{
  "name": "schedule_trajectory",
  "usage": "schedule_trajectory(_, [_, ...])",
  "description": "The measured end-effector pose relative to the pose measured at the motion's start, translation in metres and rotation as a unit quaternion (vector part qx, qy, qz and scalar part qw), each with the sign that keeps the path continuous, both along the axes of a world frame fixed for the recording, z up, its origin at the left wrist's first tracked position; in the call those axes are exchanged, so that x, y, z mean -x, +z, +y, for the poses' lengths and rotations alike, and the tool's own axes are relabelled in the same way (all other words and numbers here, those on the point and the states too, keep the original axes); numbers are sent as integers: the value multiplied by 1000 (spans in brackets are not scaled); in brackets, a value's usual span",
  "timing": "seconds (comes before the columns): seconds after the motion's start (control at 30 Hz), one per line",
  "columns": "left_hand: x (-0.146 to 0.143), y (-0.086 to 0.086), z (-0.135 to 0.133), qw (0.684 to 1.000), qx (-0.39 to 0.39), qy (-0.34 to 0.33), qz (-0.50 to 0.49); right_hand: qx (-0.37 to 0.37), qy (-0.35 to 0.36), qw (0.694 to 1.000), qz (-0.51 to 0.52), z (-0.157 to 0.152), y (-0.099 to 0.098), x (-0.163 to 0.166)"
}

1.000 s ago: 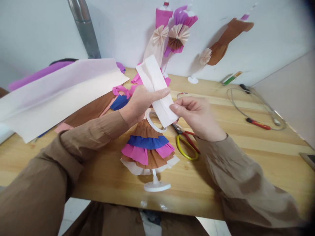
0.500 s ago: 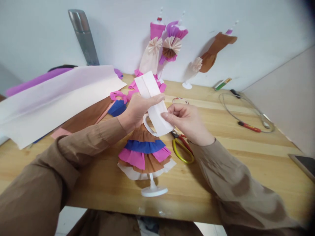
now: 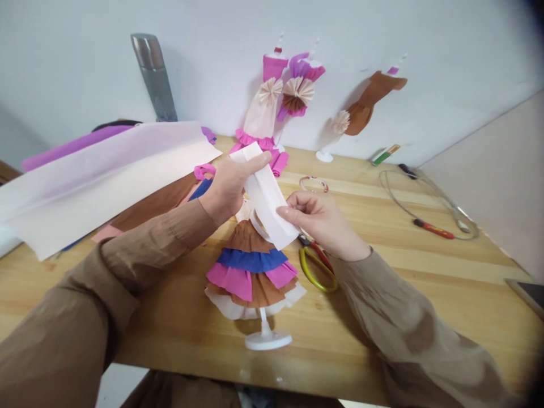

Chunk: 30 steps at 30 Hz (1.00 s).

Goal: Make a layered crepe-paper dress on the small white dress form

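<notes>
Both hands hold a folded strip of white paper above the table. My left hand pinches its upper end with the thumb on top. Lower down, my right hand grips the edge between thumb and fingers. Beneath the strip stands a small dress form in a tiered paper skirt of brown, blue, pink and white ruffles, on a round white base. The strip and my left hand cover much of its upper part. Scissors with yellow and red handles lie beside the skirt, partly behind my right wrist.
Large sheets of pale paper spread over the left side, near a grey flask. Several dressed miniature forms, one in pink and cream and one in brown, stand at the wall. A cable lies right.
The view has tilted slightly, so the scene sits lower. Both hands still hold the white strip, whose upper end has come down a little toward my left hand.
</notes>
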<state>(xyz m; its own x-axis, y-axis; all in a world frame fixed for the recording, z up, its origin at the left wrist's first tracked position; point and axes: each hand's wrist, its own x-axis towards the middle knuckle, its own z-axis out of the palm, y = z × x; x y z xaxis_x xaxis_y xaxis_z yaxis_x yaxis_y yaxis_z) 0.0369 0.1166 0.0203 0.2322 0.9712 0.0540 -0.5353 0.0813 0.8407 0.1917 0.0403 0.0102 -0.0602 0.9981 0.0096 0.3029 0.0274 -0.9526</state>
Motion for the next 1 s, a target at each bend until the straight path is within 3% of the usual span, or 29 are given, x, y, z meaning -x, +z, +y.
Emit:
schedule_trajectory(0.23, [1, -2, 4, 1000, -4, -17, -8, -14, 4, 999, -36, 6, -5, -8])
schedule_trajectory(0.33, [3, 1, 7, 1000, -14, -1, -6, -78, -17, 989, -126, 0, 3, -15])
schedule_trajectory(0.4, [5, 6, 10, 1000, -18, 14, -10, -170, -32, 953, -250, -13, 16, -16])
schedule_trajectory(0.47, [8, 13, 13, 999, -24, 27, -24, -248, 51, 906, -339, -32, 30, -10])
schedule_trajectory(0.53, [10, 19, 16, 998, -28, 41, -35, -271, 216, 872, -345, -51, 39, 6])
schedule_trajectory(0.57, [11, 22, 17, 998, -26, 47, -35, -275, 256, 851, -367, -60, 40, 16])
schedule_trajectory(0.67, [12, 24, 18, 998, -18, 50, -32, -267, 281, 782, -487, -75, 32, 46])
schedule_trajectory(0.8, [9, 20, 16, 999, -14, 36, -34, -202, 293, 757, -549, -74, 14, 62])
schedule_trajectory(0.93, [8, 15, 15, 1000, -11, 15, -20, -226, 300, 743, -555, -69, 10, 55])
schedule_trajectory(1.0, [8, 14, 15, 1000, -9, 13, -11, -243, 294, 754, -535, -66, 13, 50])
